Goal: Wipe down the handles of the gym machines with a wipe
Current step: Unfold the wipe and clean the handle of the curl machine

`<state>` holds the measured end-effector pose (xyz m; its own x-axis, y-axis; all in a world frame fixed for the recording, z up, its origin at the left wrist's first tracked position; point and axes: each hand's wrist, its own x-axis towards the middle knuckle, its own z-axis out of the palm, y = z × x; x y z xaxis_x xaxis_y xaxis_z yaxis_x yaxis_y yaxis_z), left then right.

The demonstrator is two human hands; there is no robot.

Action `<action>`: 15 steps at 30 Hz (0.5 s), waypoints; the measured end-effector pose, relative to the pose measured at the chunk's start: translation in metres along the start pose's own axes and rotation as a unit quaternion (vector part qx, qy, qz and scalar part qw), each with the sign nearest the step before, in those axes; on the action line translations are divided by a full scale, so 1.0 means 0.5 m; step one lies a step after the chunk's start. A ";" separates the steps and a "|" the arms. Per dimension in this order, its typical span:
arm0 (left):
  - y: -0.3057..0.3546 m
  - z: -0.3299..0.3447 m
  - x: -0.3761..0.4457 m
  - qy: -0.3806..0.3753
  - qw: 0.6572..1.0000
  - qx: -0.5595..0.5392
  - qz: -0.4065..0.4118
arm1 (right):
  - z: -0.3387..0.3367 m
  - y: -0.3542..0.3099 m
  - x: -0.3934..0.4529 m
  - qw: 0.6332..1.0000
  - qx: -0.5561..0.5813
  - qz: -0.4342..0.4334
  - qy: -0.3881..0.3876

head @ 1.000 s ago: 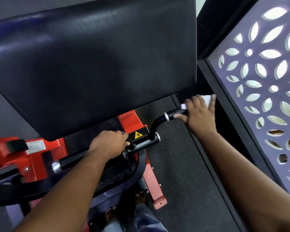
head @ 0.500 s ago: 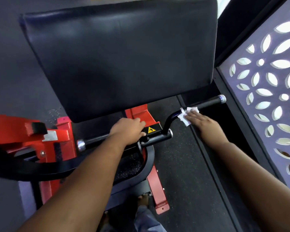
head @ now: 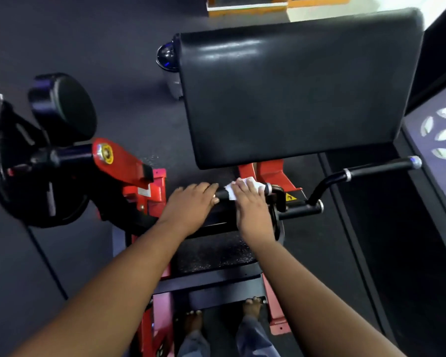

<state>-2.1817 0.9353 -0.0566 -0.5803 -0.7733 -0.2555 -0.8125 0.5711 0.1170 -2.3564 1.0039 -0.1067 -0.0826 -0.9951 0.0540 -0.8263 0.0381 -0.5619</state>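
Wiping was in progress on the short black straight handle bar [head: 223,194] of the red-framed gym machine [head: 129,163], just below the large black padded arm rest [head: 294,94]. A small white crumpled wipe [head: 242,188] was held against this bar by the right hand [head: 251,206], whose fingers were laid over the wipe and curled down around the bar, so that the cloth was pressed on the grip surface. The left hand [head: 191,203] was placed just beside it on the same bar, fingers bent over the top; probably the swinging lever was kept steady in this way. Whether the left thumb was closed underneath could not be seen. The black angled side handle with a silver end cap [head: 376,167] stood free at the right, well apart from both hands.
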 end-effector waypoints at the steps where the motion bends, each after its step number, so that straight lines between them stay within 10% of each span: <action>1: 0.004 0.000 -0.001 -0.001 1.000 -0.005 -0.004 | 0.019 -0.017 -0.001 1.000 -0.004 -0.020 -0.013; 4: 0.001 0.004 -0.006 -0.009 1.000 -0.019 -0.015 | 0.021 -0.007 0.002 0.996 -0.043 -0.077 -0.029; 8: -0.002 0.010 -0.008 -0.014 0.999 -0.022 -0.018 | -0.020 0.063 -0.001 0.996 -0.061 0.066 0.021; 13: 0.001 0.015 -0.005 -0.016 1.000 -0.014 -0.021 | 0.016 0.015 -0.022 0.994 -0.017 -0.107 -0.027; 15: 0.004 0.014 -0.006 -0.017 0.999 -0.012 -0.027 | 0.012 0.049 -0.012 0.998 -0.004 -0.045 0.037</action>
<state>-2.1812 0.9410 -0.0622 -0.5334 -0.7926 -0.2954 -0.8441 0.5215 0.1250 -2.3728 1.0101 -0.1256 -0.0474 -0.9851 0.1651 -0.8372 -0.0509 -0.5446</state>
